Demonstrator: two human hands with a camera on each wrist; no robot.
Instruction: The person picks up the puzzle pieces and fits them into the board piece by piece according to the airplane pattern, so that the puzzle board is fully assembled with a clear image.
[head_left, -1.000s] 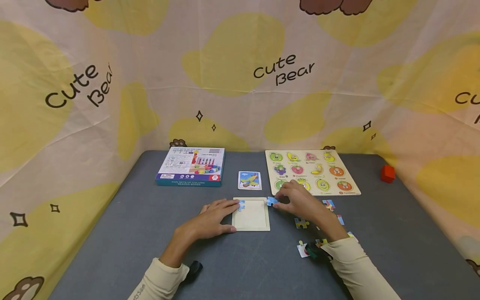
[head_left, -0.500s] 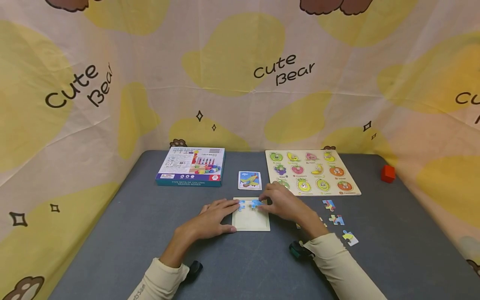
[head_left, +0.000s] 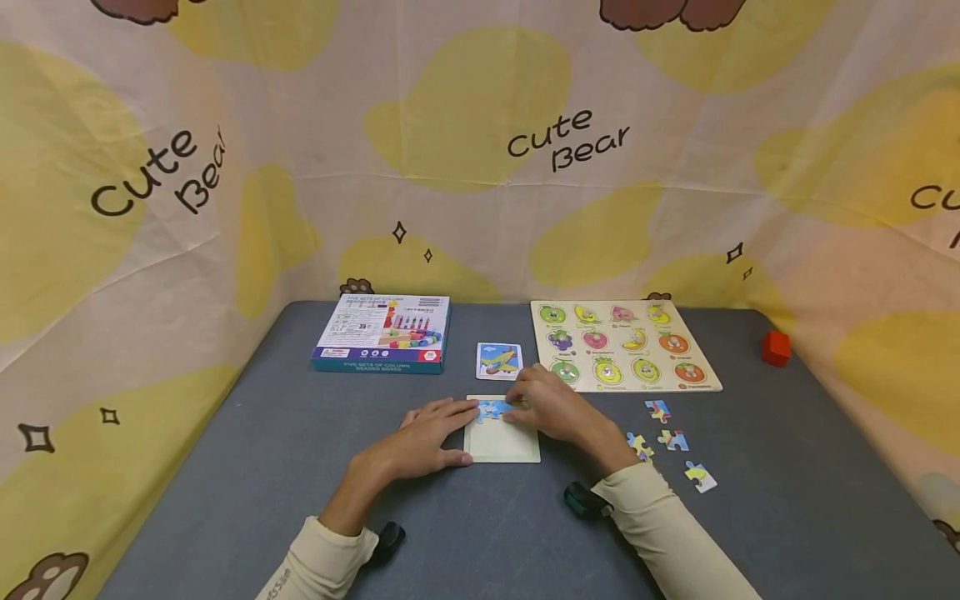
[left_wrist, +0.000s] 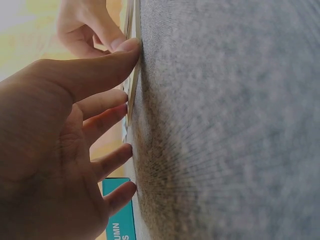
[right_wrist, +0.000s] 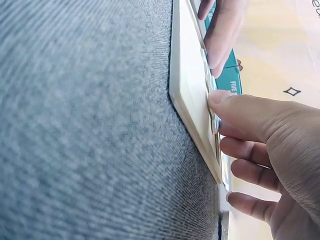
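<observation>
A pale shallow puzzle tray (head_left: 506, 443) lies in the middle of the table. Along its far edge, a blue jigsaw piece (head_left: 484, 411) at the corner meets a second blue jigsaw piece (head_left: 498, 409). My right hand (head_left: 558, 407) pinches that second piece by its right end; in the right wrist view, the thumb (right_wrist: 232, 102) sits over it. Fairly straight fingers of my left hand (head_left: 423, 435) rest on the tray's left side, touching the corner piece, with the thumb at the near left corner. The fingertips partly cover both pieces.
Several loose jigsaw pieces (head_left: 673, 440) lie right of the tray, some partly hidden by the right forearm. Behind the tray are an airplane picture card (head_left: 498, 361), a boxed bead set (head_left: 382, 333) and a fruit board (head_left: 660, 342). A red block (head_left: 776, 347) stands far right.
My right hand has carried a blue jigsaw piece leftward from the tray's right edge into the tray, up against the corner piece. The left hand has stayed in place.
</observation>
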